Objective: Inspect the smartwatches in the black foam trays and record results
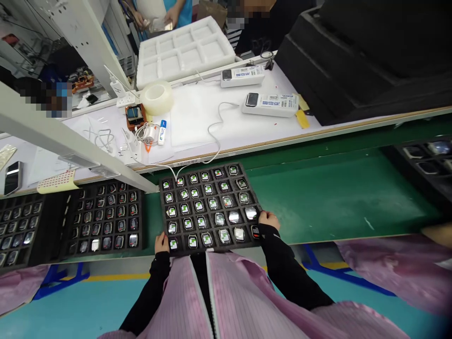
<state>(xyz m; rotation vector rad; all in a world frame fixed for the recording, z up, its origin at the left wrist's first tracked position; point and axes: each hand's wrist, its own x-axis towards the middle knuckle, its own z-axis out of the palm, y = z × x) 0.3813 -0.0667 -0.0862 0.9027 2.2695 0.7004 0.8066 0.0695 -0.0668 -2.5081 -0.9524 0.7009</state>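
A black foam tray lies on the green bench in front of me, divided into rows of compartments. Smartwatch bodies fill them, many with lit white-and-green screens; some toward the lower right look pale or glare with reflections. My left hand is closed on the tray's near left edge. At the right edge, near the front corner, my right hand grips with curled fingers. Both thumbs and fingertips are partly hidden against the foam. A white cable reaches the tray's far left part.
Another watch tray sits left, beyond a white post; one more is at right. The raised shelf holds tape, two white devices, a glue stick and black foam. A co-worker's hands show behind.
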